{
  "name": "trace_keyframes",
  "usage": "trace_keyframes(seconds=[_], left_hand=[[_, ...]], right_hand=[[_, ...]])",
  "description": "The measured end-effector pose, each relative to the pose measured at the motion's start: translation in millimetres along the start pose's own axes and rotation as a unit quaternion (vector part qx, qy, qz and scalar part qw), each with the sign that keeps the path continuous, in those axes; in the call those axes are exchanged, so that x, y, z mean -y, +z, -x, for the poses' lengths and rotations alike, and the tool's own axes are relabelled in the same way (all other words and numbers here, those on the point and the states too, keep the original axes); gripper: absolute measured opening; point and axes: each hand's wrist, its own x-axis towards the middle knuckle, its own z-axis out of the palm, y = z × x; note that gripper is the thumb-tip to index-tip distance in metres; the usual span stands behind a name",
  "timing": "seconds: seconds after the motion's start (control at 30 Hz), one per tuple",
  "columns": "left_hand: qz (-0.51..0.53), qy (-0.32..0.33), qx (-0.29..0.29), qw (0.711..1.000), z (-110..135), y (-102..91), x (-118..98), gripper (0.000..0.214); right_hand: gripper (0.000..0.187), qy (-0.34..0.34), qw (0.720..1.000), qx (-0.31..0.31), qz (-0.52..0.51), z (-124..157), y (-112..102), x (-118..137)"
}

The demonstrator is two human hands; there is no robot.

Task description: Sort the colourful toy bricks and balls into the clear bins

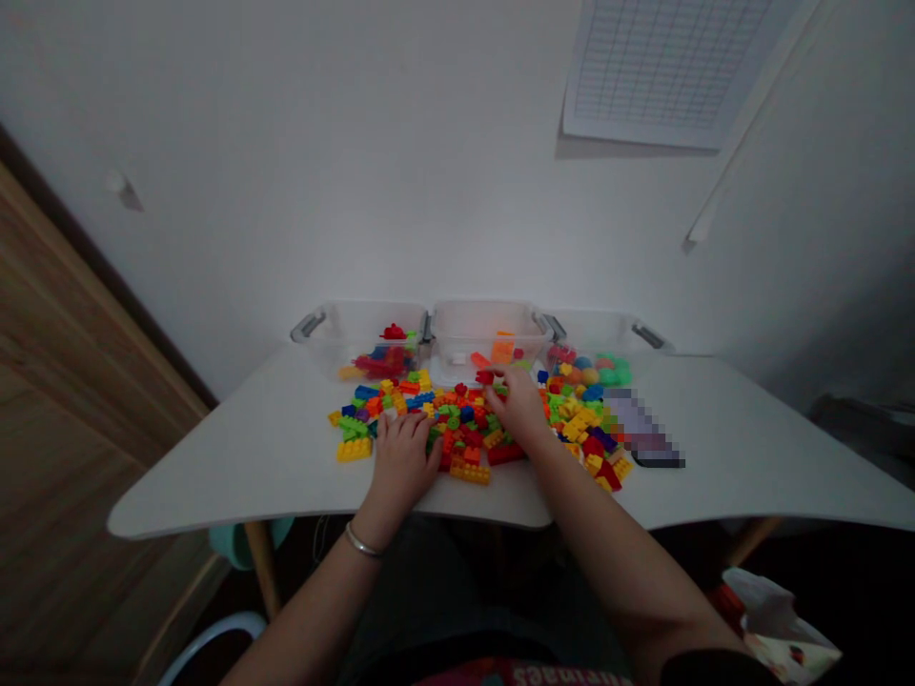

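Note:
A wide heap of toy building bricks in red, yellow, green, blue and orange covers the middle of the white table. Over the left part of the heap, my left hand rests palm down with its fingers spread, holding nothing. My right hand is raised above the far side of the heap, before the middle clear plastic bin. Between its thumb and fingers it pinches a small red brick. A few orange bricks show inside that middle bin.
The left clear bin holds red, blue and yellow pieces. In the right clear bin lie round colourful pieces. A pixelated phone-like slab lies right of the bricks. The white table has a rounded front edge; a wall stands behind the bins.

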Motion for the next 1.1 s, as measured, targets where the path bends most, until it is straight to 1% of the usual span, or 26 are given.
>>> trace_keyframes(seconds=[0.1, 0.17, 0.2, 0.27, 0.37, 0.47, 0.63, 0.73, 0.8, 0.87, 0.97, 1.03, 1.1], left_hand=[[-0.001, -0.003, -0.001, 1.0, 0.0, 0.3, 0.2, 0.03], [0.0, -0.001, 0.0, 1.0, -0.1, 0.3, 0.5, 0.031], [0.0, 0.0, 0.001, 1.0, -0.2, 0.3, 0.6, 0.031], [0.0, 0.002, 0.002, 1.0, -0.3, 0.3, 0.6, 0.032], [0.0, 0.0, 0.002, 1.0, -0.3, 0.4, 0.4, 0.032], [0.003, -0.003, -0.004, 1.0, -0.1, 0.9, 0.4, 0.03], [0.003, 0.0, -0.002, 1.0, 0.1, 2.1, 1.2, 0.03], [0.001, -0.002, 0.001, 1.0, -0.1, 2.2, 1.3, 0.031], [0.002, -0.003, 0.002, 1.0, -0.4, 2.0, 1.2, 0.031], [0.004, -0.003, 0.002, 1.0, -0.6, 1.7, 1.0, 0.03], [0.003, -0.001, 0.001, 1.0, -0.8, 1.3, 0.8, 0.03], [0.002, -0.001, 0.0, 1.0, -0.7, 1.4, 0.8, 0.03], [0.001, 0.0, 0.0, 1.0, -0.6, 1.6, 1.0, 0.03]], right_hand=[[0.045, 0.055, 0.995, -0.076, -0.032, -9.8, -9.3, -0.6], [0.058, 0.086, 0.988, -0.122, -0.03, -20.3, -18.2, -2.2], [0.06, 0.097, 0.985, -0.141, -0.026, -26.3, -23.0, -3.5], [0.057, 0.104, 0.981, -0.161, -0.023, -39.3, -31.7, -7.2], [0.045, 0.101, 0.981, -0.157, -0.044, -58.0, -38.7, -15.1], [0.038, 0.108, 0.984, -0.137, -0.047, -70.7, -36.0, -23.8], [0.043, 0.1, 0.991, -0.084, 0.027, -76.9, -22.6, -32.9], [0.036, 0.085, 0.993, -0.034, 0.076, -78.6, -18.9, -34.0], [0.036, 0.083, 0.991, 0.006, 0.107, -80.5, -19.1, -33.0], [0.038, 0.086, 0.983, 0.051, 0.156, -82.3, -20.7, -30.4], [0.042, 0.087, 0.957, 0.112, 0.252, -83.4, -23.6, -24.4], [0.047, 0.076, 0.944, 0.13, 0.293, -82.9, -25.1, -20.4], [0.048, 0.064, 0.941, 0.13, 0.307, -82.0, -26.1, -17.4]])
